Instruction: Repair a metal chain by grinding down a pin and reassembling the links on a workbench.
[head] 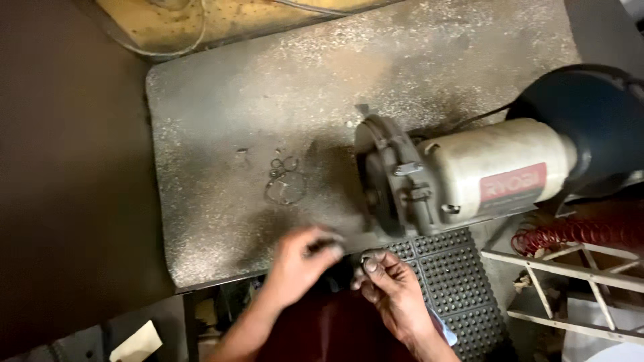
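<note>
My left hand [300,263] is at the near edge of a grey, dusty metal worktable [221,100], its fingers pinched on a small dark metal piece [320,245]; motion blur hides its shape. Beside it my right hand [391,283] pinches a small metal ring [368,257] between thumb and fingertips. Both hands sit just in front of a bench grinder [469,177] with a cream motor body and a dark wheel guard [386,177]. Several thin wire rings [284,177] lie loose on the table to the left of the grinder.
A black studded rubber mat [449,268] lies under the grinder's near side. A red coiled spring [577,233] and a white metal frame [570,281] are at the right. A wooden board [201,17] with a cable lies at the far edge. Dark floor lies left of the table.
</note>
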